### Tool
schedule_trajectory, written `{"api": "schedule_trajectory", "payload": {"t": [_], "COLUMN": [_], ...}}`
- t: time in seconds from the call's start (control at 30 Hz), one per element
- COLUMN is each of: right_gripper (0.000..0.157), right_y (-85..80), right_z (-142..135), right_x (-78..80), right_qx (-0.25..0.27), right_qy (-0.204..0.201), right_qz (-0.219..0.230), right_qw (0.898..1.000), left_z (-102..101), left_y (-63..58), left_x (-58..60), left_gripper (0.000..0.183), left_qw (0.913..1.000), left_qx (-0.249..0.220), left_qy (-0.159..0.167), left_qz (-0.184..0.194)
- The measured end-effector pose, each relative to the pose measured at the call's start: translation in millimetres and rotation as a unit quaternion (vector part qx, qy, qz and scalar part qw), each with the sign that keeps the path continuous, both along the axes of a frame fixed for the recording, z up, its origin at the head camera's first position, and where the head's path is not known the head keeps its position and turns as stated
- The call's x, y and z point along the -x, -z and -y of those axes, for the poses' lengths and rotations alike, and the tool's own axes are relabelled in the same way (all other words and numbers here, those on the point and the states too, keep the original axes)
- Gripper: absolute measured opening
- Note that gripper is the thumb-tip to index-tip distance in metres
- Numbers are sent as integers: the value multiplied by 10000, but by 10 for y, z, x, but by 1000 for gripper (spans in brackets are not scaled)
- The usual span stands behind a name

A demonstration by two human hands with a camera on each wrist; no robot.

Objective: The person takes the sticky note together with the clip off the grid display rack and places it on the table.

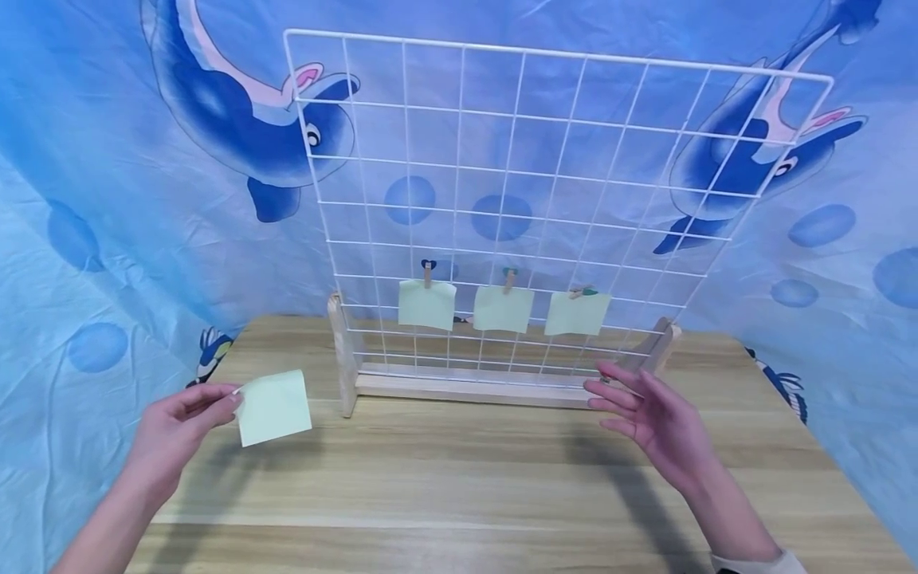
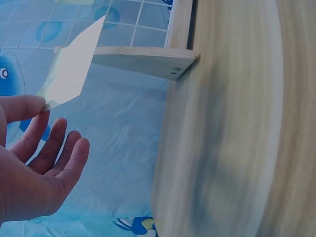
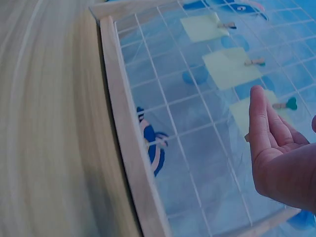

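My left hand (image 1: 188, 422) pinches a pale green paper sheet (image 1: 274, 408) by its edge, above the table and left of the grid stand. Thumb and index finger grip one corner in the left wrist view, the other fingers loosely bent. My right hand (image 1: 663, 430) is raised near the stand's lower right, fingers extended leftward. A small reddish spot shows at its upper fingertip; I cannot tell what it is. On the white wire grid (image 1: 559, 54), wooden clothespins (image 1: 509, 281) hold three pale green sheets (image 1: 504, 309) in a row.
The grid stands upright on a wooden base (image 1: 473, 388) with a foot at each end. Beneath is a wood-grain table (image 1: 445, 494). A blue cloth (image 1: 57, 263) printed with dolphins hangs behind and at both sides.
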State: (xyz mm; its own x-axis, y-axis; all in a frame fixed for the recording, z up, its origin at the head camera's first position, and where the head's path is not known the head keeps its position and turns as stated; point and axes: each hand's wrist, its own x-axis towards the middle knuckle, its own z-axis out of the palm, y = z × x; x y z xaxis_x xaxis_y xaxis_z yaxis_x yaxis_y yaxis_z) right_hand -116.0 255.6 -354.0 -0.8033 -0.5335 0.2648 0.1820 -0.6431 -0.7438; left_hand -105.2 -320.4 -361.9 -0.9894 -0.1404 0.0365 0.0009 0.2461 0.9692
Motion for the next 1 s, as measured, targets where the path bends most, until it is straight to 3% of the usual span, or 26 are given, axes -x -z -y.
{"api": "schedule_trajectory", "payload": {"t": [0.13,0.33,0.6,1.0], "right_gripper": [57,57,56,52], "right_y": [65,126,199,378], "right_z": [-125,-295,-518,-880], "right_x": [-43,-89,-167,-233], "right_qx": [-10,-117,-320,-1433], "right_qy": [-40,-6,18,292], "right_qz": [101,218,305,705], "right_qw": [9999,9997,9990,9867], "left_z": [26,73,125,258], "left_y": [44,111,213,349], "left_x": [-6,1,20,27], "left_gripper": [11,10,10,10], "left_qw": [9999,9984,9984,9963], "left_qx": [-1,403,4,295], "left_qy": [50,56,199,305], "left_qz": [112,381,531,753]}}
